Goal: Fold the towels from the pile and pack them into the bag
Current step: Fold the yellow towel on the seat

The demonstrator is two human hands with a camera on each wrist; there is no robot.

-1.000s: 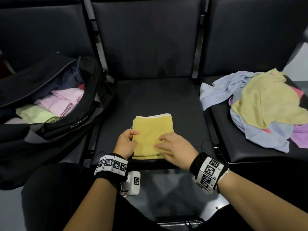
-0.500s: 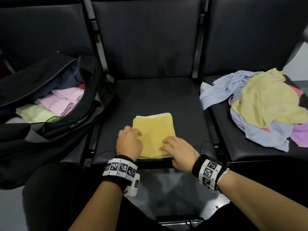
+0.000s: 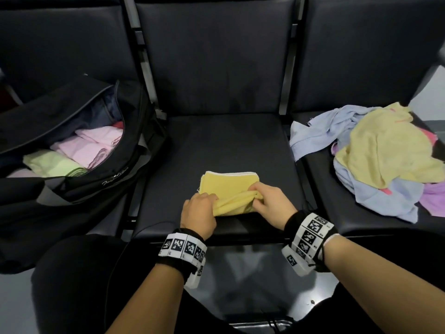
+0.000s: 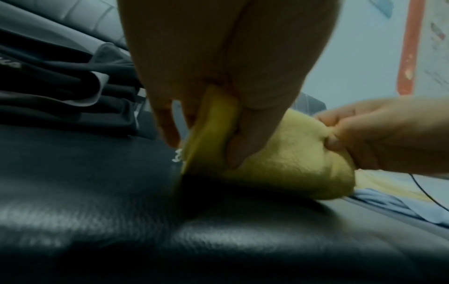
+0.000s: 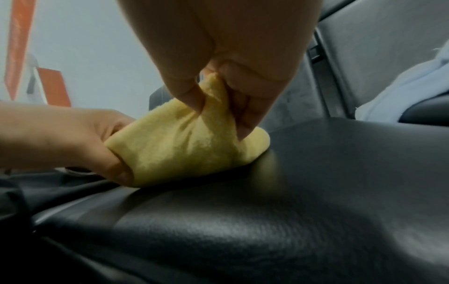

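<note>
Your left hand (image 3: pixel 199 211) pinches the near-left corner of the folded yellow terry towel (image 3: pixel 228 186), thumb and fingers curled round a bunched edge; your right hand (image 3: pixel 271 203) pinches the near-right corner the same way, as both wrist views confirm; half a second ago both hands lay flat on the towel, pressing it smooth, and now its near edge is gathered and lifted off the black padded middle seat (image 3: pixel 216 145) while the far edge, with its white trim, lies on the cushion; that reads as either one more fold away from you or the start of picking it up for packing, and I cannot tell which.

The open black fabric bag (image 3: pixel 79 189) sits on the seat to your left, well apart from the towel; inside it you can see folded pink towels (image 3: pixel 96 145) and a folded pale green towel (image 3: pixel 51 165) beside them, with something dark blue behind; room appears to remain near the opening.

On the seat to your right lies the loose pile of unfolded towels (image 3: pixel 375 160), yellow on top of light blue, with pink and purple showing at the edges; several pieces are left to fold, so the task is partway done.
</note>
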